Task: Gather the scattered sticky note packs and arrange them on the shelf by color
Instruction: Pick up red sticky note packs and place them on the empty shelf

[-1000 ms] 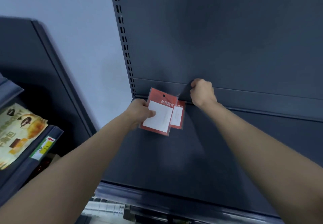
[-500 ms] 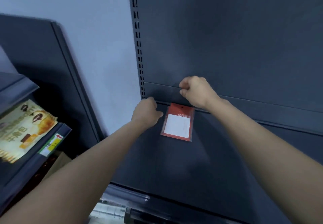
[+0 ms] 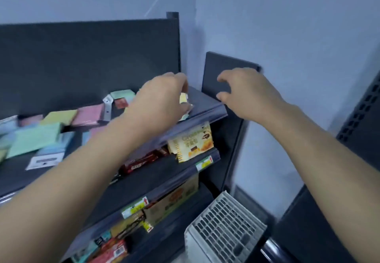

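Gathering step: left hand (image 3: 162, 102) pinching a yellow pack (image 3: 183, 98) at the shelf's (image 3: 205, 103) right end, right hand (image 3: 246, 94) empty, relaxed. Next: lift it out.

I see a mint green sticky note pack (image 3: 35, 139), a pink sticky note pack (image 3: 88, 114), a dark grey shelf (image 3: 205, 102), a yellow snack packet (image 3: 193, 141), and a white lattice basket (image 3: 224, 227).

Sticky note packs (image 3: 35, 139) on top shelf (image 3: 203, 100), snack box (image 3: 193, 141) on shelf beneath (image 3: 160, 170), basket (image 3: 224, 225) lower right.
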Available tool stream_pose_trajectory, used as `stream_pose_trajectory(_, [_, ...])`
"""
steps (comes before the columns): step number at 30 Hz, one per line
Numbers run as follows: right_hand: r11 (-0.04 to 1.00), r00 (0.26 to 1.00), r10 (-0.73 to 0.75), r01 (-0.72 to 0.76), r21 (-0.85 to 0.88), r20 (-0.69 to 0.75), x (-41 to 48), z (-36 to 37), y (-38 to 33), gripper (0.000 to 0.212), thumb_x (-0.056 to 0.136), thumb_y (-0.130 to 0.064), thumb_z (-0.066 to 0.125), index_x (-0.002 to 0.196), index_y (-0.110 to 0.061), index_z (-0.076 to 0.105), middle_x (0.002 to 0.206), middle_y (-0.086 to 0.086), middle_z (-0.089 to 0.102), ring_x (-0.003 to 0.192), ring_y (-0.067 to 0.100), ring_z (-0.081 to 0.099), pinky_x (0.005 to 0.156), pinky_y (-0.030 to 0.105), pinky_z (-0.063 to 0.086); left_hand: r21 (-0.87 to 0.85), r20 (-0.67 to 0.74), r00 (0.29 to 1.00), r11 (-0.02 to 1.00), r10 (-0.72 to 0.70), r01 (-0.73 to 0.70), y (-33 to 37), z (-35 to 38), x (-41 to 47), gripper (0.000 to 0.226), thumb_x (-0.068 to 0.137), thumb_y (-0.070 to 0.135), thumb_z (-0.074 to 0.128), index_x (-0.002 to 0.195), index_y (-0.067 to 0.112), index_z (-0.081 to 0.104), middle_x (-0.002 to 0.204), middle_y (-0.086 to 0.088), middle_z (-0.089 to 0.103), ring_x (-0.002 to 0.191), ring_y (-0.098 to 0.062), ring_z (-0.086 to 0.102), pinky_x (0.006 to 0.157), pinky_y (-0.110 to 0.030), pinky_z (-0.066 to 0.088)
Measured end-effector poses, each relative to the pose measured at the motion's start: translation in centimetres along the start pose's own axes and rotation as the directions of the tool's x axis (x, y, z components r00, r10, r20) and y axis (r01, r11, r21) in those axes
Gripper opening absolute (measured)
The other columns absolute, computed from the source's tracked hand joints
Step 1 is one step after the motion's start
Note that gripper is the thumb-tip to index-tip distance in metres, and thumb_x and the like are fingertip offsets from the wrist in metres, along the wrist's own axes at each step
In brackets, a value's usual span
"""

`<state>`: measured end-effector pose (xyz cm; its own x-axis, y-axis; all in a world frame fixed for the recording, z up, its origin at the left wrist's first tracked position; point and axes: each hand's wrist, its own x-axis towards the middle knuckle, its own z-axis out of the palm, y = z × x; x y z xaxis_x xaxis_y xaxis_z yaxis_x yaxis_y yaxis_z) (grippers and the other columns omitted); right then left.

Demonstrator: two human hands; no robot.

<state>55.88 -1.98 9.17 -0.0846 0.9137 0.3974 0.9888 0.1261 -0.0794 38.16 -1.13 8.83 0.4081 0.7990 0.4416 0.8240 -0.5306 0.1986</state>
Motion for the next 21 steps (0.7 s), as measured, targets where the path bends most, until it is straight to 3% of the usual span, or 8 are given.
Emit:
stream_pose_trajectory(5, [0.996,0.998,-0.062,0.062,0.056,-0.007,4.4,2.1,-7.6,0.027,0.093,-0.017,0.054,0.115,-0.002,0.058,0.112,0.016,0.062,0.102,0.036,0.057,0.086,0.044,0.050,0.043,-0.034,0.989,0.989,-0.142,0.143,-8.3,-4.0,-2.7,0.027,0.084,0.028,0.065,0.105,0.014,0.056,0.102,-0.004,0.059,0.094,-0.025,0.054,0.083,-0.038,0.046])
stream_pose_trajectory(13, [0.979,0.999,0.041,-0.042,0.202,0.013,10.1,6.7,-14.3,0.026,0.088,-0.012,0.055,0.111,0.000,0.060,0.101,0.016,0.066,0.095,0.037,0.062,0.082,0.045,0.054,0.055,-0.044,0.956,0.955,-0.290,0.293,-17.3,-5.4,-4.4,0.026,0.084,0.026,0.064,0.105,0.012,0.056,0.103,-0.005,0.060,0.092,-0.026,0.055,0.082,-0.038,0.046])
stream_pose_trajectory(16, [0.974,0.997,0.068,-0.074,0.214,0.033,12.4,8.3,-15.1,0.023,0.088,-0.013,0.058,0.106,0.000,0.062,0.096,0.014,0.066,0.088,0.035,0.063,0.075,0.039,0.055,0.057,-0.010,0.949,0.947,-0.316,0.316,-19.0,-4.6,-3.7,0.027,0.085,0.024,0.062,0.109,0.012,0.055,0.108,-0.006,0.059,0.093,-0.025,0.055,0.081,-0.035,0.046])
stream_pose_trajectory(19, [0.973,0.991,0.112,-0.125,0.193,0.076,14.7,10.0,-15.0,0.012,0.087,-0.014,0.059,0.080,-0.005,0.059,0.073,0.010,0.056,0.064,0.028,0.052,0.051,0.028,0.040,0.050,0.023,0.944,0.943,-0.329,0.328,-20.2,-3.3,-2.3,0.028,0.086,0.025,0.060,0.110,0.012,0.055,0.109,-0.007,0.059,0.096,-0.027,0.055,0.083,-0.038,0.047])
stream_pose_trajectory(21, [0.967,0.981,0.149,-0.171,0.190,0.124,16.0,11.5,-14.4,0.034,0.086,-0.017,0.061,0.062,-0.010,0.039,0.059,0.005,0.038,0.051,0.022,0.035,0.045,0.027,0.024,0.042,0.045,0.939,0.939,-0.342,0.340,-20.8,-2.3,-1.1,0.028,0.086,0.025,0.060,0.110,0.011,0.055,0.109,-0.007,0.059,0.097,-0.028,0.055,0.085,-0.041,0.048])
